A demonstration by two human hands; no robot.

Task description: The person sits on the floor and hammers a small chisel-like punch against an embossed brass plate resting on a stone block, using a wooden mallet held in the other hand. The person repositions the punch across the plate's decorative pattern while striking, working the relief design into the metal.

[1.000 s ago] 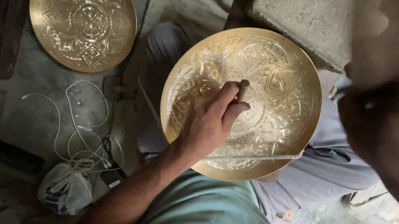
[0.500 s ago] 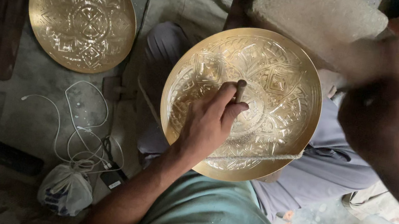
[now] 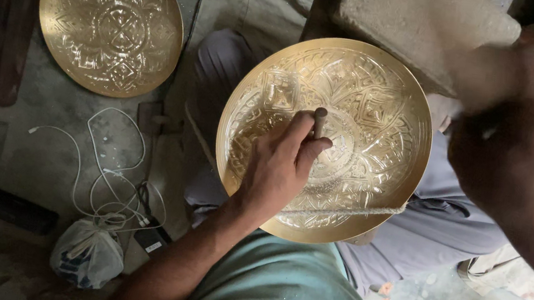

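We are chasing a pattern into the brass plate (image 3: 381,117), which rests on our lap. Our left hand (image 3: 282,166) is closed around a punch (image 3: 319,121), tip set near the plate's centre. Our right hand (image 3: 520,156) is raised and blurred; we cannot tell its grip. Next, we judge, calls for a square strike on the punch head.

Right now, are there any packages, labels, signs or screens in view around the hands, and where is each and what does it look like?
Tied plastic bag: on the floor at lower left, lumpy, translucent white with a dark blue patch showing through.
Small flat dark device: on the floor just right of the bag, at the end of the white cable, black with a small pale label; whether it has a screen cannot be told.
No signs in view.
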